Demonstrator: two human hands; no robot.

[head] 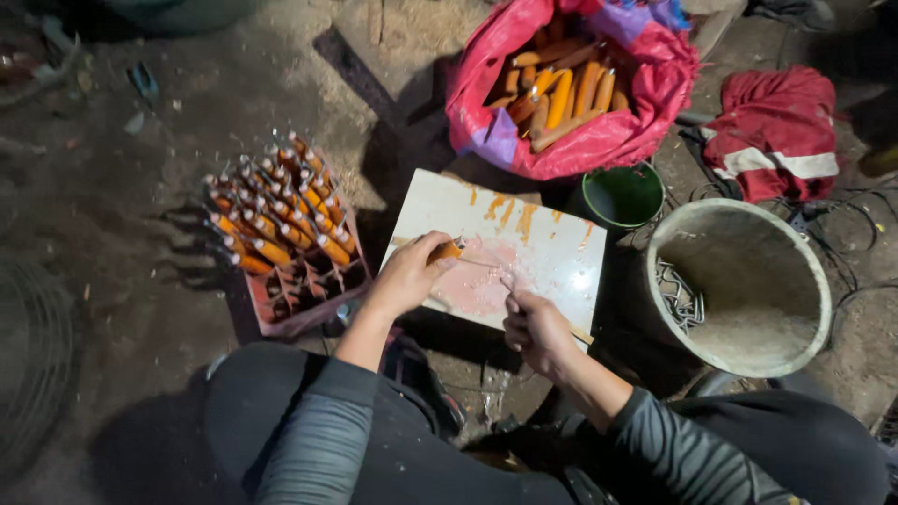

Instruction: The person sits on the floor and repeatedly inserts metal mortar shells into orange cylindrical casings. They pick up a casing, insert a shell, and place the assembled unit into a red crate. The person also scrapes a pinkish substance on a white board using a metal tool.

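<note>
My left hand [412, 273] is closed around an orange wooden handle [447, 250], held low over a white board [543, 252] smeared with pinkish paste and orange drips. My right hand [533, 323] grips a thin stick [580, 334] whose far end rests on the paste near the board's middle. Both hands are over the board's near half, a short gap between them.
A pink crate [309, 299] at left holds several upright orange-handled tools [276, 224]. A pink sack [580, 140] of orange handles lies behind the board. A green cup [622, 196], a pale bucket [814, 281] with metal pieces and a red cloth [776, 131] stand at right.
</note>
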